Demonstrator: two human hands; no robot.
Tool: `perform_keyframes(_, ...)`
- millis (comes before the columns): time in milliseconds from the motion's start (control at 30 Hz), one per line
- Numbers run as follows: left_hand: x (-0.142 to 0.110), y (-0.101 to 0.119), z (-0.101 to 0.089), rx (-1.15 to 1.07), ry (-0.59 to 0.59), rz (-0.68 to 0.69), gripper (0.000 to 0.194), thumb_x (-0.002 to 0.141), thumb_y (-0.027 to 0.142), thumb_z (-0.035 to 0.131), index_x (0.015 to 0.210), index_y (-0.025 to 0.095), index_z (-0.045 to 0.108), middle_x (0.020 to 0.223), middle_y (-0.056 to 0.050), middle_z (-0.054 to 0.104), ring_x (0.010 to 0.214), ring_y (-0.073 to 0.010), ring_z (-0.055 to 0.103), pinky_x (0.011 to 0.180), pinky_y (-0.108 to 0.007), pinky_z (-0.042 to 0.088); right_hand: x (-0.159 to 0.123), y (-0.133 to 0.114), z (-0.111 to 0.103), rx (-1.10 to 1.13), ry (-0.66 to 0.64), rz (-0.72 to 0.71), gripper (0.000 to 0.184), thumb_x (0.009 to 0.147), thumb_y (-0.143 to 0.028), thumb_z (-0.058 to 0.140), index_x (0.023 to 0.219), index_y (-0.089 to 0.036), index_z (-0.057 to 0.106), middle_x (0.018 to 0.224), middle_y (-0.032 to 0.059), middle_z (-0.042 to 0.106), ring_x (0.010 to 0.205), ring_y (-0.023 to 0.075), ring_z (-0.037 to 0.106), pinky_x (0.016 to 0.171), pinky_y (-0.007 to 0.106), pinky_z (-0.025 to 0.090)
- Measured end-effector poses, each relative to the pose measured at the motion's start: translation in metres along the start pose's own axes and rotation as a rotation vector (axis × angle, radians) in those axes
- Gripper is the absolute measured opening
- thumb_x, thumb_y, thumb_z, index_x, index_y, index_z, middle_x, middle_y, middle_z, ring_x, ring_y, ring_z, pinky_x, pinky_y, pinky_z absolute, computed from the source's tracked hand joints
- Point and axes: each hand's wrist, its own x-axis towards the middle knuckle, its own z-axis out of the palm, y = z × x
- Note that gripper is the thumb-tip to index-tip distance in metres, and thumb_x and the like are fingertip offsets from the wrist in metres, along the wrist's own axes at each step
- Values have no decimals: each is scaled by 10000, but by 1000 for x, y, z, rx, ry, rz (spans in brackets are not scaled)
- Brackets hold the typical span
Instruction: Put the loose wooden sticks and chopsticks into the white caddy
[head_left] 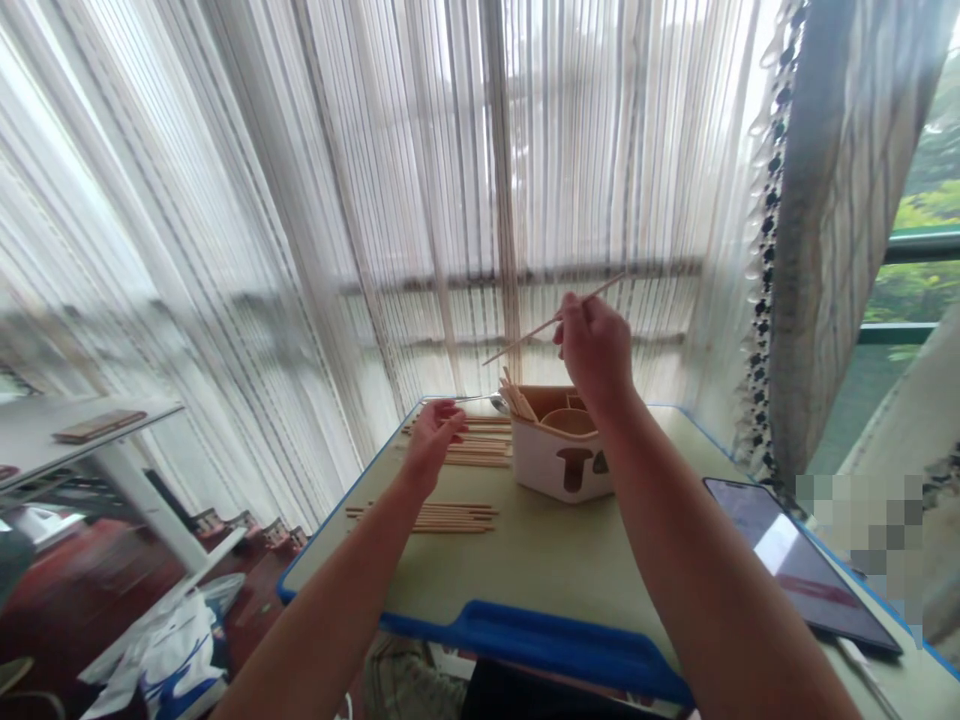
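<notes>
My right hand (596, 335) is raised above the holder, its fingers closed around a wooden chopstick (521, 342) that slants up to the right. My left hand (437, 435) hovers over the table's far left part, fingers loosely curved and apart. Just beyond its fingertips is a metal spoon (499, 403); whether they touch it I cannot tell. Below the left hand lie several chopsticks (480, 452) side by side, and a second group of chopsticks (450, 518) is nearer me. A white utensil holder (544, 470) with brown compartments stands below the right hand, several light sticks (517, 398) leaning in it.
The table (555, 560) has a blue rim. A tablet-like device (802, 560) with a cable lies along its right side. Sheer curtains (420, 200) hang behind. At left stands a white table (97, 420), with a plastic bag (172, 650) below it.
</notes>
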Motion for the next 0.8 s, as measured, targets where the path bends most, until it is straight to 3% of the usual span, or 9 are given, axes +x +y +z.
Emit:
perform_keyframes(100,-1,-7,-2,251,-168,62,309,698,338,634,915,160,503,842,-11,579,631,-84,559,541,-200,431,5,2,-10,-142,110,-24,425,907,-395,277,819,-159,619,648,62,621,605,155,569,575,268,383)
perform_keyframes(167,-4,-11,-2,456,-306,107,309,705,315,618,952,166,510,823,-5,579,620,-82,535,556,-206,421,7,5,-13,-224,84,-31,394,895,-384,315,826,-153,627,671,77,629,630,169,569,585,276,375)
perform_keyframes(333,-12,-19,0,848,-464,242,347,735,265,554,1071,200,494,772,18,580,611,-89,511,587,-219,400,7,19,-1,-240,-321,-77,374,874,-374,374,754,-150,648,687,79,646,601,138,553,577,246,356)
perform_keyframes(500,-10,-26,-4,927,-561,219,290,742,250,521,1025,188,517,754,11,577,641,-99,514,608,-218,401,-3,30,21,-368,-640,-90,337,831,-387,439,762,-162,680,734,91,663,631,149,565,569,251,350)
perform_keyframes(633,-9,-29,-6,957,-662,168,366,705,193,513,1071,197,520,768,17,573,613,-86,488,590,-204,391,-10,35,29,-488,-949,-102,290,781,-359,502,812,-148,699,771,115,670,654,179,589,545,261,357)
perform_keyframes(800,-8,-28,-8,984,-696,153,425,658,145,503,1078,198,536,775,20,575,602,-81,471,576,-195,386,-14,43,36,-524,-1008,-126,274,765,-328,518,864,-156,707,818,119,679,694,197,605,558,263,377)
